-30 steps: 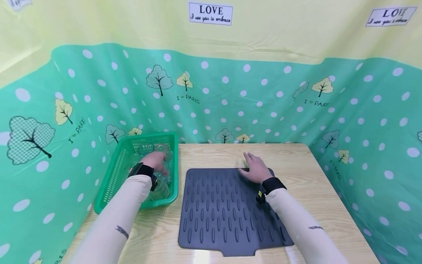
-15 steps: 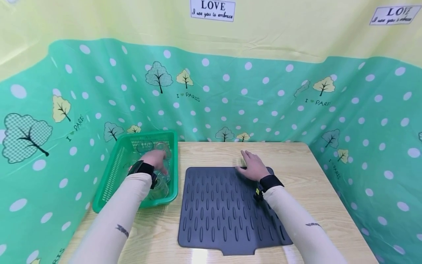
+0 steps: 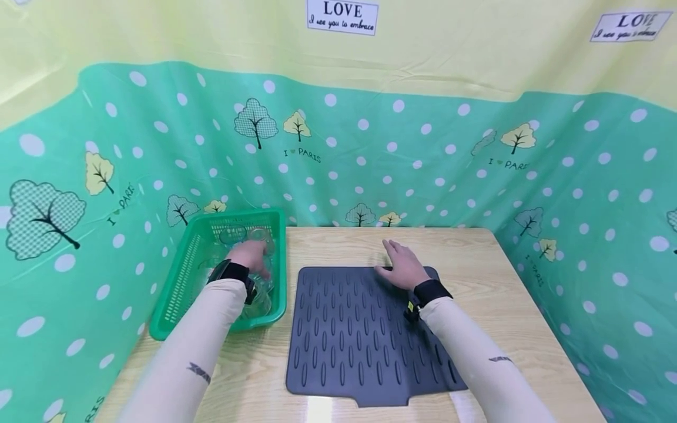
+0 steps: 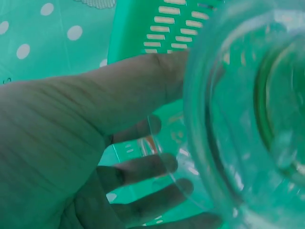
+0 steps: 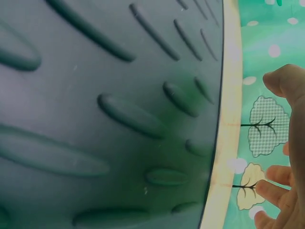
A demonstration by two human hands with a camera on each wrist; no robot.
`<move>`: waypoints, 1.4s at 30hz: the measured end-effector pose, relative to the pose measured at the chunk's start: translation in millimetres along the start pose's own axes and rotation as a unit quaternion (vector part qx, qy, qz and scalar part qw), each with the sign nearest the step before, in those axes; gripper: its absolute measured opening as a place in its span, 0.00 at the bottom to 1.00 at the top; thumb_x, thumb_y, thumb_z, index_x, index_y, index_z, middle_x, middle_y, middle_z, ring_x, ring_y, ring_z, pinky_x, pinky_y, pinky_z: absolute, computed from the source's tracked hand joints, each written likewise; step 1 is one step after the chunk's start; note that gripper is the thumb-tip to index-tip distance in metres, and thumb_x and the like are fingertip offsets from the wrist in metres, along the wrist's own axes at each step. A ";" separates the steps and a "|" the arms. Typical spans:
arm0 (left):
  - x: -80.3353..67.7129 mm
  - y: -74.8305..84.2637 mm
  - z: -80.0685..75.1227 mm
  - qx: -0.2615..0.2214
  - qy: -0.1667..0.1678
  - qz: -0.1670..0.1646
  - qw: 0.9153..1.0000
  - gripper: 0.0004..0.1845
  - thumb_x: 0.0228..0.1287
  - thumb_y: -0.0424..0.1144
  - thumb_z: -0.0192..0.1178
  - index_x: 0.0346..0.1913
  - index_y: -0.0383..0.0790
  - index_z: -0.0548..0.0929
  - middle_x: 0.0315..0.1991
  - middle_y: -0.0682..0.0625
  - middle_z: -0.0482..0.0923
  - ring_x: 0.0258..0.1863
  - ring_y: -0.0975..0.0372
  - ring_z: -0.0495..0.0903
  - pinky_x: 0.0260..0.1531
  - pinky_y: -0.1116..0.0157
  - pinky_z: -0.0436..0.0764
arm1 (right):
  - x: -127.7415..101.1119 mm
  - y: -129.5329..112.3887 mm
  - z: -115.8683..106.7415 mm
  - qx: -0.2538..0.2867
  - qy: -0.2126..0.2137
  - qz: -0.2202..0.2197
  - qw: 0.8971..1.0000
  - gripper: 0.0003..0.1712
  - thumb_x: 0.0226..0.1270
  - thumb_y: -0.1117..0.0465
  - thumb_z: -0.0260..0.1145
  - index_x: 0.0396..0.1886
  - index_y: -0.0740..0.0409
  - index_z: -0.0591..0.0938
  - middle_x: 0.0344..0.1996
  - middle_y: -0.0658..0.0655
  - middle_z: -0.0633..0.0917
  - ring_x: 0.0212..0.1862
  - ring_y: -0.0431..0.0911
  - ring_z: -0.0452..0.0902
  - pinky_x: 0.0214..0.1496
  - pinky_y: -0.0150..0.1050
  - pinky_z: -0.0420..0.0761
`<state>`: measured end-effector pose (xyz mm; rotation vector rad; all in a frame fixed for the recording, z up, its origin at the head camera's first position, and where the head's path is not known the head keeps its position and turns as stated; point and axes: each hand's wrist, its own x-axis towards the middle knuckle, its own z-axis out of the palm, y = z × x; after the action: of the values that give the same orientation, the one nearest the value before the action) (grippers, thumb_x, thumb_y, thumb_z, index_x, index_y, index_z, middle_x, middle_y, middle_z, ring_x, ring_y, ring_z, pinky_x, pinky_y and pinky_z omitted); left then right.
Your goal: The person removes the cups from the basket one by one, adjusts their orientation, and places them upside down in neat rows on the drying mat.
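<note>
Bright, even light (wrist views blurred)

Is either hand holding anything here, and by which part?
The left hand, inside the green basket, grips a clear glass around its side wall. The right hand rests on the grey mat, holding nothing.

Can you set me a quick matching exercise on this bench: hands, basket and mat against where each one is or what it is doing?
Things:
1. left hand
2. right hand
3. green basket
4. grey ribbed mat

Places or states:
A. lies flat in the middle of the wooden table
B. rests open on the mat's far edge
C. stands at the table's left side, clear glasses inside
D. fingers curled round a clear glass inside the basket

Pairs: 1-D, 2-B, 3-C, 4-A
</note>
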<state>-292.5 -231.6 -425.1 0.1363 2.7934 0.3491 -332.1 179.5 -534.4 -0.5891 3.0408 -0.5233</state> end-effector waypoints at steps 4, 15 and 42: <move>1.0 -0.9 1.7 -0.017 0.013 -0.001 1.000 0.35 0.51 0.39 0.79 0.61 0.29 0.79 0.56 0.32 0.81 0.53 0.38 0.81 0.51 0.44 0.83 | -1.4 -5.4 -4.7 0.010 0.004 -0.003 1.000 0.50 0.74 0.40 0.63 0.83 0.60 0.56 0.78 0.70 0.62 0.77 0.66 0.58 0.78 0.62 0.60; -14.9 -0.7 -21.0 -0.062 0.070 0.021 0.995 0.37 0.55 0.39 0.76 0.66 0.28 0.74 0.64 0.25 0.70 0.61 0.33 0.73 0.54 0.40 0.79 | -7.3 -7.7 -12.4 0.105 0.066 0.002 0.992 0.51 0.75 0.41 0.63 0.83 0.61 0.52 0.79 0.68 0.60 0.80 0.62 0.53 0.78 0.60 0.61; -58.2 91.8 1.6 -0.155 0.213 0.212 0.941 0.38 0.54 0.40 0.78 0.68 0.44 0.72 0.66 0.43 0.66 0.63 0.49 0.70 0.57 0.48 0.82 | -5.6 -75.7 -29.7 0.528 -0.009 -0.092 0.844 0.35 0.84 0.58 0.55 0.83 0.56 0.56 0.79 0.63 0.61 0.78 0.59 0.59 0.77 0.56 0.66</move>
<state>-232.1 -150.3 -385.5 0.6659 3.0574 1.0263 -301.3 125.0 -482.3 -0.7375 2.1134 -1.9310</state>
